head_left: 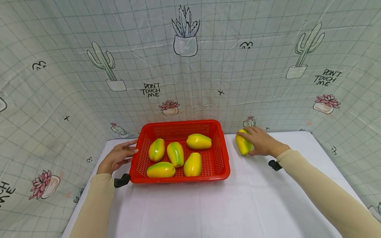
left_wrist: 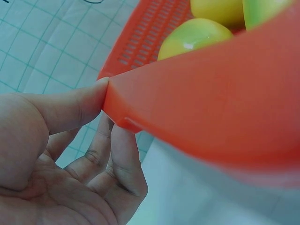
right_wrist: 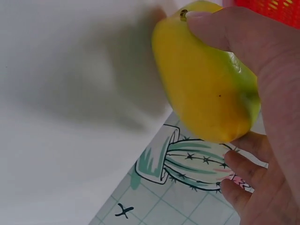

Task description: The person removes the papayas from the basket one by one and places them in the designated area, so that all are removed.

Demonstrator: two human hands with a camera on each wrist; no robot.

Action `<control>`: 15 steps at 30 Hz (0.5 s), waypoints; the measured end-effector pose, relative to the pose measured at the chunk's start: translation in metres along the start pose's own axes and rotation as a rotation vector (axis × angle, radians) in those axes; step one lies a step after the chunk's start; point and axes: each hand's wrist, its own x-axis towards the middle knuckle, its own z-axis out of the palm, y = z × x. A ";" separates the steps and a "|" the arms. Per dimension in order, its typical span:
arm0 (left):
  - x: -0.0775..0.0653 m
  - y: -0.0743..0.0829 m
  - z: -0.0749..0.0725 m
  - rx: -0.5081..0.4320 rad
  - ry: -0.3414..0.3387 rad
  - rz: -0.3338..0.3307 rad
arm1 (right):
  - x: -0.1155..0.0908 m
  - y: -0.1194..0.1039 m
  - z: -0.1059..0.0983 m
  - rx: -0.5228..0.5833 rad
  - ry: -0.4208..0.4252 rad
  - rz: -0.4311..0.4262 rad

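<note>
A red plastic basket (head_left: 180, 178) with slotted walls stands at the table's back and holds several yellow-green mangoes (head_left: 192, 164). At its left side, my left hand (head_left: 117, 157) pinches the rim. The left wrist view shows the thumb tip against the rim's edge (left_wrist: 154, 101) and fingertips beneath it. To the right of the basket, my right hand (head_left: 262, 142) grips another mango (head_left: 242, 143) endwise. In the right wrist view, the thumb lies by the stem end of this mango (right_wrist: 201, 79) and the fingers are at its opposite end.
A white-covered table (head_left: 190, 211) extends toward me from the basket. Close behind and at both sides hangs a grid-patterned cloth (head_left: 208, 72) printed with cacti and lettering. A black wrist device (head_left: 122, 180) sits by the left sleeve, another (head_left: 275, 165) by the right.
</note>
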 end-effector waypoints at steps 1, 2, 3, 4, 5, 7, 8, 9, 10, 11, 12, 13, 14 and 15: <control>0.000 0.000 0.000 0.000 0.001 -0.001 | 0.000 0.000 0.001 0.001 -0.009 0.003; 0.000 0.000 0.000 0.001 0.001 -0.002 | 0.000 0.000 0.001 0.002 -0.017 0.003; 0.000 0.000 0.000 0.001 0.002 -0.002 | 0.000 0.000 0.002 0.006 -0.027 0.006; 0.000 0.000 0.000 0.001 0.002 -0.002 | 0.000 0.000 0.002 0.011 -0.037 0.010; 0.000 0.001 0.000 0.001 0.004 -0.003 | 0.000 0.000 0.003 0.015 -0.045 0.013; 0.000 0.001 0.000 0.002 0.005 -0.002 | 0.001 0.001 0.003 0.024 -0.062 0.021; 0.000 0.001 0.000 0.003 0.006 0.000 | 0.001 0.001 0.004 0.029 -0.068 0.025; 0.000 0.001 0.000 0.001 0.009 -0.002 | 0.001 0.001 0.004 0.035 -0.073 0.029; 0.000 0.001 0.000 0.002 0.010 -0.002 | 0.001 0.001 0.004 0.040 -0.077 0.031; 0.000 0.001 0.000 0.003 0.011 -0.002 | 0.001 0.001 0.004 0.040 -0.078 0.029; 0.001 0.001 0.000 0.006 0.011 -0.002 | 0.001 0.001 0.004 0.044 -0.084 0.033; 0.001 0.001 -0.001 0.005 0.013 -0.005 | 0.001 0.001 0.003 0.048 -0.088 0.035; 0.001 0.001 -0.001 0.007 0.012 -0.006 | 0.001 0.001 0.003 0.052 -0.090 0.035; 0.001 0.001 -0.001 0.004 0.013 -0.008 | 0.001 0.001 0.003 0.054 -0.091 0.035</control>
